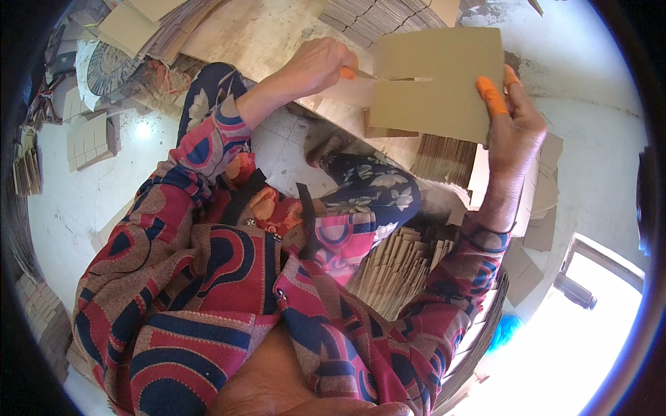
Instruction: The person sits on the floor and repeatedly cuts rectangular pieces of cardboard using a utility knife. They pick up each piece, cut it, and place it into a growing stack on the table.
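Observation:
My right hand [517, 125] grips the right edge of a brown cardboard sheet [437, 104], with orange covers on its fingertips. A narrow slot runs into the sheet from its left edge. At the mouth of that slot my left hand [322, 66] is closed in a pinch, an orange cover showing on one finger. Something thin and pointed reaches from its fingertips to the slot, too small and blurred to name. The sheet is held up over a pale wooden board [243, 31], where more cardboard pieces [388, 125] lie partly hidden beneath it.
Stacked cardboard [378, 17] stands at the far side, with another pile [166, 31] at far left. Upright cardboard pieces [399, 270] fill a space beside my right leg. Loose sheets [544, 194] lie on the floor at right, near a bright doorway [590, 319].

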Available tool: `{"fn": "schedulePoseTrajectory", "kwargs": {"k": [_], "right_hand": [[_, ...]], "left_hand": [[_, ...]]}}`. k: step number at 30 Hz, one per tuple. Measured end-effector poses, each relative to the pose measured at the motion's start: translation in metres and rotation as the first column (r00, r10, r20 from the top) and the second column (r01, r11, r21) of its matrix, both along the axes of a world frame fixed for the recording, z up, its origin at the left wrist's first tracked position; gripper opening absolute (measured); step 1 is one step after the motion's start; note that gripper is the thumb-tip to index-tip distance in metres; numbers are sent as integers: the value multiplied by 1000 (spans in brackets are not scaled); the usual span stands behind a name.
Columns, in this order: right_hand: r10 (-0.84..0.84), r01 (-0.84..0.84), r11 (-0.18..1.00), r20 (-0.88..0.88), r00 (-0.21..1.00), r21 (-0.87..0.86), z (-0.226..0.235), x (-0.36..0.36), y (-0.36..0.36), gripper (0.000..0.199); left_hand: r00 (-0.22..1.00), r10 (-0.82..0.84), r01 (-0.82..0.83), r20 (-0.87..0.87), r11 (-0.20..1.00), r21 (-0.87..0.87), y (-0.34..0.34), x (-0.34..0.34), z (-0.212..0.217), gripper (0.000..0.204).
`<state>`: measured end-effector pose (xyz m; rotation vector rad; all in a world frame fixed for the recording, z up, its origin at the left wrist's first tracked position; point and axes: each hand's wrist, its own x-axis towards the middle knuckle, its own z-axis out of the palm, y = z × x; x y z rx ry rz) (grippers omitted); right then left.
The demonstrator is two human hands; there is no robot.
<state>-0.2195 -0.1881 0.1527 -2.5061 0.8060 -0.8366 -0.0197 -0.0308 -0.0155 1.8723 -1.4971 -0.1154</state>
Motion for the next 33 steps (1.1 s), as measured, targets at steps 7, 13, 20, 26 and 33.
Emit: {"fn": "schedulePoseTrajectory", "kwargs": {"k": [7,13,20,26,33], "right_hand": [[140,-145,988,-95,986,-44,-37,21,15,38],[396,-334,918,-462,793,213,-90,21,34,70],[228,-233,970,-625,747,75,-106,31,51,86],[-43,-97,938,-390,920,-332,-92,19,19,72],[217,-247,969,-439,872,-11,-106,21,34,45]], "left_hand": [[1000,-18,19,13,999,-28,0,-4,1,16],[999,-11,11,33,1000,14,-4,-9,8,17],[999,7,-6,-34,1000,23,-1,-8,6,16],[992,39,-23,117,990,-136,0,-12,7,32],[954,60,14,294,969,-245,-10,-4,-5,56]]}}
